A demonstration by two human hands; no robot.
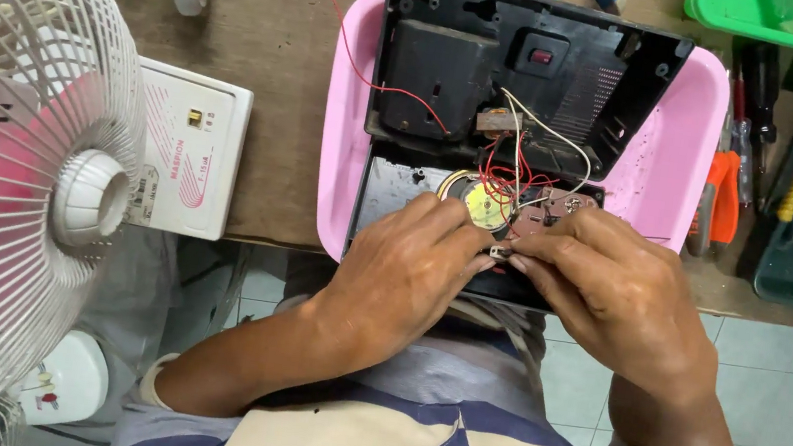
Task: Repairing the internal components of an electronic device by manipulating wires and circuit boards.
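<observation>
Surface: brown wooden surface [289, 28], pink tray [669, 176] at its front edge
Small part: grey piece [499, 253] over tray's near rim, pinched between both hands
Left hand [407, 260]: fingers clenched on part
Right hand [611, 280]: fingers grasping part
Behind: open black casing [435, 76], red wires [504, 171], round speaker [484, 209]
Left: white fan [9, 175]

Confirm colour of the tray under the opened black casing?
Pink: the tray is plain pink plastic, clearest in the head view, with the black casing lying open on it.

Casing [495, 74] on tray [672, 156], fan [9, 175] left
</observation>
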